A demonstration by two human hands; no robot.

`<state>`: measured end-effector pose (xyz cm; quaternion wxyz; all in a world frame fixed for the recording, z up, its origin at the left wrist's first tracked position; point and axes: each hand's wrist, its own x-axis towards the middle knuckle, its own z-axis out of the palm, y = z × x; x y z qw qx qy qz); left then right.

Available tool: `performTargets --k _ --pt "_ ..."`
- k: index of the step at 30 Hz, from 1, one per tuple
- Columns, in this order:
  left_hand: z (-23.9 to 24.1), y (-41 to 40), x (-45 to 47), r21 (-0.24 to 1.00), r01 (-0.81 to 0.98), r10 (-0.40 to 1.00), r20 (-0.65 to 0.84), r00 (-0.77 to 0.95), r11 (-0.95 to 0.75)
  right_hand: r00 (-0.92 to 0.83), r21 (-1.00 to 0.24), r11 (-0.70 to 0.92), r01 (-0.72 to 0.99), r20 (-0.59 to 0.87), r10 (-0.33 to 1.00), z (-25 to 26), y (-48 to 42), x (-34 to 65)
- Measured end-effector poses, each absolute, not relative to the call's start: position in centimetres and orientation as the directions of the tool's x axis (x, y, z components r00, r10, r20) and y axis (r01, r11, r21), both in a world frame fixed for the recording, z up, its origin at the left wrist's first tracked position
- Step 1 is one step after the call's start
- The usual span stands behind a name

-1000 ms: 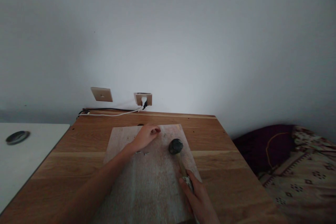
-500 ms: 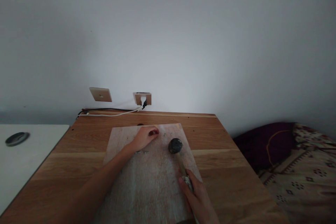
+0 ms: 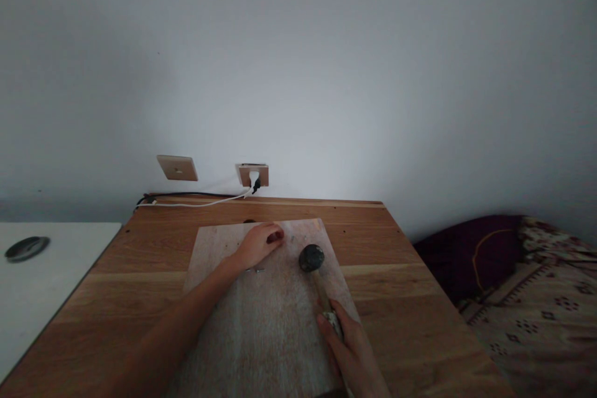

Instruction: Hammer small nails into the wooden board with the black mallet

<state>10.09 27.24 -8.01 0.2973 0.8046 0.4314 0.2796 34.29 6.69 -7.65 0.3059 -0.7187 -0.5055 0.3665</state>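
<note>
A worn, whitish board (image 3: pixel 261 329) lies on the wooden table. My right hand (image 3: pixel 347 342) is wrapped round the handle of a mallet with a dark, rounded head (image 3: pixel 311 258). The head is over the board's right side. Near the board's far edge is my left hand (image 3: pixel 261 242), its thumb and fingertips curled together in a pinch. Whatever is between those fingertips is too small to make out. Beside the left wrist, a small, thin metal piece like a nail (image 3: pixel 259 270) rests on the board.
The wooden table (image 3: pixel 401 323) reaches back to the wall, where a socket (image 3: pixel 263 175) holds a white plug. White and black cables (image 3: pixel 200 204) run along the table's back edge. A white surface (image 3: pixel 56 286) with a dark round object stands at left, patterned fabric (image 3: pixel 536 323) at right.
My left fingertips have shifted very slightly, and the gap inside their curl shows a little more. The mallet stays almost in place in my right hand.
</note>
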Motion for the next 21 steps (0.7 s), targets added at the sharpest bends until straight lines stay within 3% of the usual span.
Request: performTargets --k 11,15,21 --pt "-8.1 27.2 9.7 0.819 0.456 0.892 0.140 0.429 -0.348 0.054 -0.867 -0.166 0.470 -0.159 0.986 -3.9 12.0 29.9" --pt "-5.9 25.6 7.1 0.707 0.565 0.875 0.164 0.455 -0.426 -0.004 -0.878 -0.187 0.441 -0.210 0.978 -4.4 12.5 29.2" --pt "-3.1 21.7 5.0 0.459 0.679 0.741 -0.065 0.669 -0.573 0.014 -0.900 -0.257 0.352 -0.269 0.963 -4.9 11.3 29.1"
